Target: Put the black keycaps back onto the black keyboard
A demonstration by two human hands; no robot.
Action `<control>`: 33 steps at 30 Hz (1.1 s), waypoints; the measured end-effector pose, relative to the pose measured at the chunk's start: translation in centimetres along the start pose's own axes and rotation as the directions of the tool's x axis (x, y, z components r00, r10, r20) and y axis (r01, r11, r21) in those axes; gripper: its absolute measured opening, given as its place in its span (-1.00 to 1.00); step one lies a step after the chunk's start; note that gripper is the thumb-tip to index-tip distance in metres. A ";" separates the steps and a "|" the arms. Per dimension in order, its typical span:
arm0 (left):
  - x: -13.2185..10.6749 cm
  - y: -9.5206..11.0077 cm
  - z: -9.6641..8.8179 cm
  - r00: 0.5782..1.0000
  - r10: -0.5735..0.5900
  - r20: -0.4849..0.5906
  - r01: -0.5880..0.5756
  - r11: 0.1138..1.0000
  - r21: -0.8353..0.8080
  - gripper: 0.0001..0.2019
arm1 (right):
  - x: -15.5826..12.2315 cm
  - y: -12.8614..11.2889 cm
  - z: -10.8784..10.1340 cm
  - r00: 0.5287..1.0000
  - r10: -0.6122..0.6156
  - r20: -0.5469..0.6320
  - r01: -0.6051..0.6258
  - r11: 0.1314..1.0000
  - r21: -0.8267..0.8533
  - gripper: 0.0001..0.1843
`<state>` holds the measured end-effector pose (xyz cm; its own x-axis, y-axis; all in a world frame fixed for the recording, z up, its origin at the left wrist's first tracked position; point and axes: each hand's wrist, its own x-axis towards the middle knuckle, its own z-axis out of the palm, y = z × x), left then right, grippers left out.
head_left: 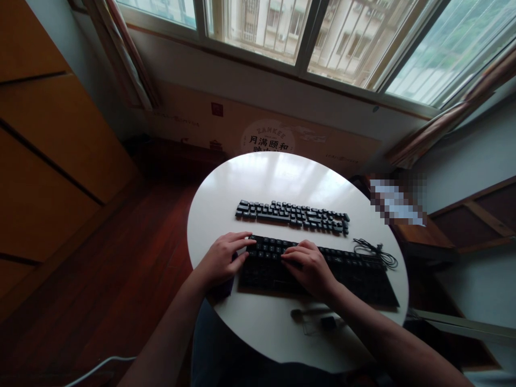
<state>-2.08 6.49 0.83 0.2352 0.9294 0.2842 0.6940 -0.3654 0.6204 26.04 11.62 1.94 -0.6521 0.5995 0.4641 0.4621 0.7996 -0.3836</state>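
Observation:
A black keyboard (274,282) lies on the round white table. Keycaps sit along its far rows, while the near part is bare and dark. At its left end, my left hand (223,258) touches the corner with fingers stretched out and thumb apart. My right hand (308,266) is over the middle, its thumb and fingers pinched low at the end of a row of caps. Whatever is between those fingertips is hidden. Behind the keyboard, loose black keycaps (290,215) lie in rows. A dark purple item (223,290) is partly covered by my left hand.
A coiled black cable (379,252) lies at the keyboard's right end. Near the front of the round table (258,328) are a dark slim tool (298,314), thin wire loops and a small black block (328,322). A wooden cabinet (60,140) stands left, windows ahead.

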 end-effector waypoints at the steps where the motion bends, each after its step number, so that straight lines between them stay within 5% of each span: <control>1: 0.0 0.0 0.0 1.000 -0.001 0.002 0.001 1.000 0.001 -0.66 | 0.0 0.0 0.0 1.000 -0.004 0.013 0.004 1.000 -0.009 -0.90; 10: 0.1 0.2 0.0 1.000 -0.001 -0.003 0.001 1.000 -0.004 -0.65 | 0.9 -0.9 -1.4 0.987 0.040 0.153 0.002 0.964 -0.265 -0.88; 16: -0.1 0.0 0.1 1.000 0.003 -0.006 -0.003 1.000 -0.007 -0.65 | 1.3 0.5 -2.7 0.976 -0.035 0.215 0.067 0.987 -0.145 -0.85; 22: -0.1 -0.1 -0.1 1.000 -0.010 -0.005 0.010 1.000 -0.009 -0.65 | 8.7 5.5 -3.8 0.999 0.005 0.039 -0.001 0.996 -0.090 -0.83; 27: 0.0 0.3 -0.3 1.000 -0.023 -0.004 0.023 1.000 -0.018 -0.65 | 15.5 9.1 -1.8 0.958 0.180 0.223 -0.146 0.976 -0.164 -0.80; 33: -0.2 0.2 -0.6 0.999 -0.048 -0.024 0.047 0.997 -0.061 -0.59 | 17.9 10.8 0.9 0.913 0.228 0.338 -0.186 0.971 -0.151 -0.83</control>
<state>-2.36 6.20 1.32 0.1852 0.9444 0.2716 0.6617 -0.3242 0.6761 18.84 30.89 5.39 -0.6932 0.7177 0.0664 0.6611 0.6698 -0.3380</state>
